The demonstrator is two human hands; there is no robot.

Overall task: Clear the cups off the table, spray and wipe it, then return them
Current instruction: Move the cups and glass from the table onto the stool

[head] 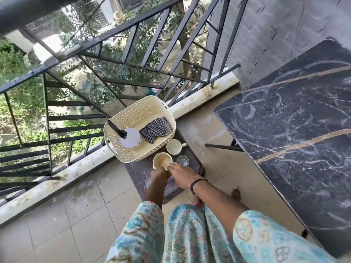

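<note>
A cream cup (162,160) stands on a low dark stool (138,171) beside the balcony railing. My left hand (159,174) grips the cup at its near side. My right hand (182,175) lies palm down beside it, with fingertips touching the cup's rim; what is under the palm is hidden. A white mug (173,147) and a clear glass (182,160) stand just behind on the same stool. The black marble table (303,120) at the right shows curved wipe streaks and bears no cups.
A cream perforated basket (133,112) sits at the stool's far end and holds a white spray bottle (131,138) and a checked cloth (155,130). The black railing (76,114) and a low ledge (57,179) run along the left. Tiled floor lies between stool and table.
</note>
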